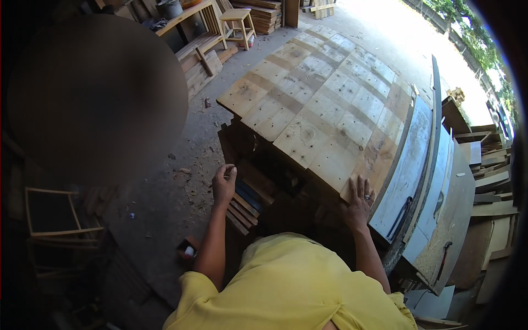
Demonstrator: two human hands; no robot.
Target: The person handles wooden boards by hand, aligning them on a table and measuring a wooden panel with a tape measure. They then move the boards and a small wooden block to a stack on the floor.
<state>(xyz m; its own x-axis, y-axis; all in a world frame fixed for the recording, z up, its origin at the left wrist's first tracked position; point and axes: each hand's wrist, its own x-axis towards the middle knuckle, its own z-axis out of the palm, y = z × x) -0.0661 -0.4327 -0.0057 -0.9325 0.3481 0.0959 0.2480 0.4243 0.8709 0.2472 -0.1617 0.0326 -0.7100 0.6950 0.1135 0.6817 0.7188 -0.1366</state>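
Note:
My right hand (358,202) lies with spread fingers on the near corner of a large panel of pale wooden boards (330,99), a ring on one finger. Dark knots and browner bands run across the panel's surface. To the left, my left hand (224,181) is raised off the panel's near edge, its fingers curled together as in a pinch. Whatever may be between those fingertips is too small to make out. Below and beside that hand, several wooden slats (242,212) show in the shadow under the panel.
Right of the panel are a bluish-white board (404,165), a long dark beam (434,137) and a red-handled tool (444,258). Scrap wood (495,181) is piled beyond. A stool (237,25) stands at the back; wooden frames (55,212) lie left. A blurred patch hides the upper left.

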